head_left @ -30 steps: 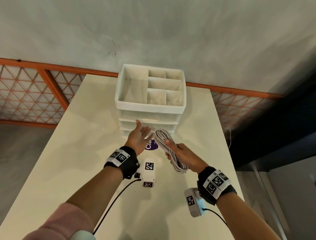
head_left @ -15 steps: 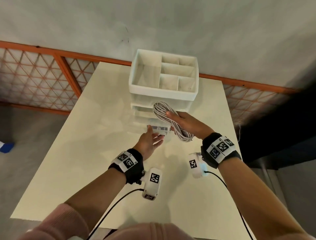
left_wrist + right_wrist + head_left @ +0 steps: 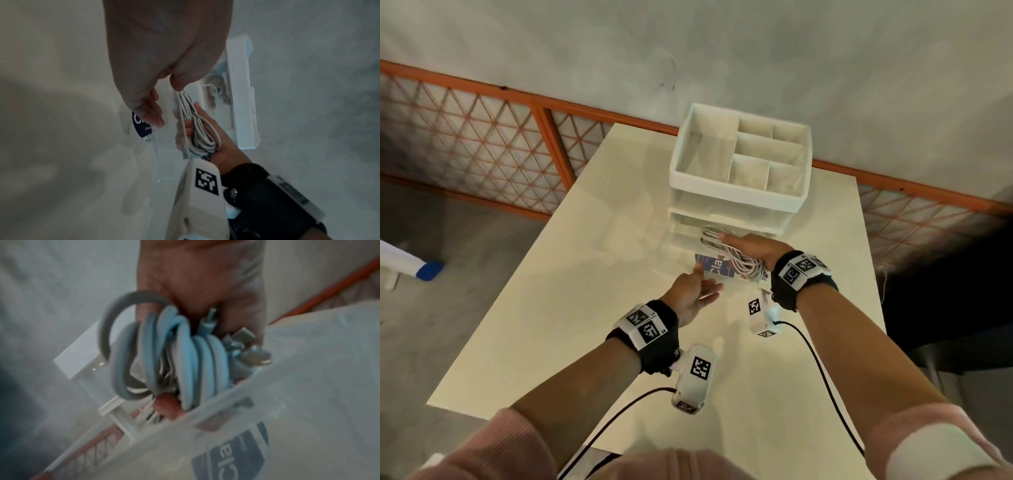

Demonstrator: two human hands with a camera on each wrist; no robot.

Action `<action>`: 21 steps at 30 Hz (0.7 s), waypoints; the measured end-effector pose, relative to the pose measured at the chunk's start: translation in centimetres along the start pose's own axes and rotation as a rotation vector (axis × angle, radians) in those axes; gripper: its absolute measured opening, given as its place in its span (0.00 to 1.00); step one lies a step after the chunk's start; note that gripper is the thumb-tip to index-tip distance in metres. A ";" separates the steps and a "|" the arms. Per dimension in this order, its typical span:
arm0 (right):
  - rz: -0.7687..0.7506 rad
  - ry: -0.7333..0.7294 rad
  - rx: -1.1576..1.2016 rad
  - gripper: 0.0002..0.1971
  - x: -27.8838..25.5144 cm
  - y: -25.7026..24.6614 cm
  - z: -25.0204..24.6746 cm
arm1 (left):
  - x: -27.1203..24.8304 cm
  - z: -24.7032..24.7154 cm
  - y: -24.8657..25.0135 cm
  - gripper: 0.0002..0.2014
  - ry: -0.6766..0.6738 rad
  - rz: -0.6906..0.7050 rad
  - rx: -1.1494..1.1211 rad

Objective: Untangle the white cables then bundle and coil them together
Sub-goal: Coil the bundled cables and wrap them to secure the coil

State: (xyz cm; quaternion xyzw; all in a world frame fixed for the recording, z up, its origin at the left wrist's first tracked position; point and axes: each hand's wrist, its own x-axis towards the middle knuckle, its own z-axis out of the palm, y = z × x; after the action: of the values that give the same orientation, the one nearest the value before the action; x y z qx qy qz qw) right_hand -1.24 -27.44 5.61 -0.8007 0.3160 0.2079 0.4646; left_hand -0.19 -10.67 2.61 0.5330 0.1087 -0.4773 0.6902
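Note:
My right hand [image 3: 743, 248] grips the coiled bundle of white cables [image 3: 736, 260], its fingers curled round the loops. It holds the coil low over the pulled-out clear drawer [image 3: 681, 253] of the white organiser [image 3: 732, 195]. The right wrist view shows the coil [image 3: 203, 356] with its plugs bunched together, just above the drawer's front wall [image 3: 267, 402]. My left hand [image 3: 707, 287] is open, fingers relaxed, at the drawer front beside its blue label [image 3: 714, 269]. In the left wrist view the left fingertips [image 3: 179, 84] sit close to the top loop of the coil [image 3: 197, 129]; whether they touch it I cannot tell.
The organiser stands at the far middle of the cream table [image 3: 571, 308], with several open compartments on top. An orange mesh fence [image 3: 482, 144] runs behind the table. Black leads trail from both wrist cameras over the near table edge.
My right hand has carried the coil forward and down, from beside the organiser to low over the drawer. The drawer now stands pulled out. My left hand stayed at its front.

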 end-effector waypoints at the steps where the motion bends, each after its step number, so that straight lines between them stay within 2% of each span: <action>1: -0.008 0.043 0.108 0.34 0.5 0.4 0.1 | 0.1 0.1 0.0 0.17 0.005 -0.003 0.002; 3: -0.041 0.137 0.192 0.33 1.1 0.8 0.4 | 0.2 0.1 -0.1 0.16 0.016 -0.005 0.005; 7: -0.105 0.298 0.073 0.32 1.3 1.1 1.8 | 0.3 0.3 0.1 0.14 0.039 0.015 0.004; 10: -0.160 0.359 -0.039 0.30 1.8 1.3 2.6 | 0.4 0.4 0.1 0.15 0.065 0.023 0.006; 15: -0.048 0.460 -0.136 0.36 2.2 1.0 3.3 | 0.6 0.6 0.1 0.16 0.101 0.041 -0.010; 21: 0.072 0.418 -0.459 0.43 3.3 1.1 3.6 | 0.4 0.5 0.4 0.14 0.096 0.031 -0.009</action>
State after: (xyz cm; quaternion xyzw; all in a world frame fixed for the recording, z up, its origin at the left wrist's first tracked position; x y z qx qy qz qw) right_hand 0.20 -25.72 1.20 -0.8983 0.3776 0.1210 0.1892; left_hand 0.11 -11.31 2.79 0.5536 0.1355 -0.4400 0.6939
